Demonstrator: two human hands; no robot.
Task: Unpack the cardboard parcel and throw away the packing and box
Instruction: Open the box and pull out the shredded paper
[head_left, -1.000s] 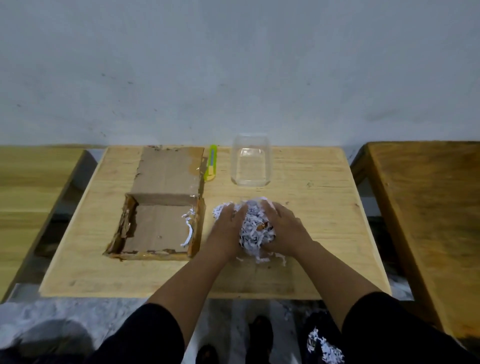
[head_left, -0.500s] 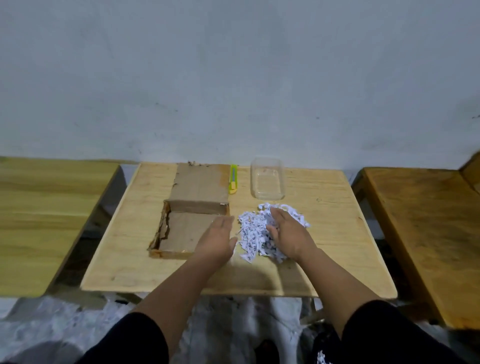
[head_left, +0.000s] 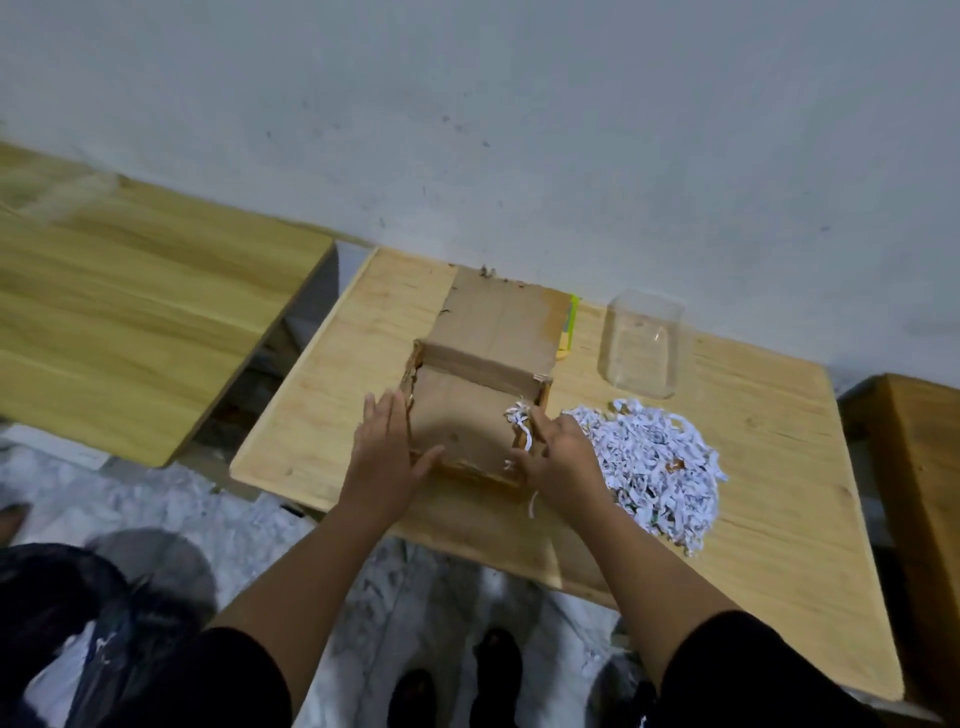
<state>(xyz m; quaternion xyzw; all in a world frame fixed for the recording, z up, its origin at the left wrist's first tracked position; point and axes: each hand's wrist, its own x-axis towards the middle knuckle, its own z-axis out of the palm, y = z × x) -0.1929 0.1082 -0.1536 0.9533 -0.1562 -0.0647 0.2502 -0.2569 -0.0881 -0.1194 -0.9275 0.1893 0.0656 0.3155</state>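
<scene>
Head view, nearest first: dark sleeves and two shoes at the bottom edge, with what looks like a dark plastic bag (head_left: 78, 623) low on the person's left, over a pale floor littered with paper scraps. Both forearms reach forward to the counter (head_left: 769, 467). The left hand (head_left: 387, 447) lies against the left wall of the cardboard box (head_left: 467, 415), fingers (head_left: 379, 410) straight and close together, thumb (head_left: 428, 460) spread toward the near edge; it presses the side rather than wrapping it. The right hand (head_left: 558, 457) sits at the box's right wall, its fingers bent over the rim, where a few white strips cling; whether they truly pinch the wall or only rest on it, I cannot tell for certain.

Just beside that hand, to the right, the shredded paper (head_left: 654, 462) lies heaped on the counter, touching or nearly touching the box. The box is open and almost bare inside, its flap (head_left: 498, 322) laid back toward the wall. Beyond it a yellow-green utility knife (head_left: 569, 327) peeks out beside the flap, and a clear plastic container (head_left: 641, 343), apparently the unpacked item, stands farther right.

As I judge it, unpacking is done and disposal is starting with the box. The next move calls for a firm two-sided hold, a lift clear of the counter, and a carry toward the bag; the shreds remain to be gathered.
</scene>
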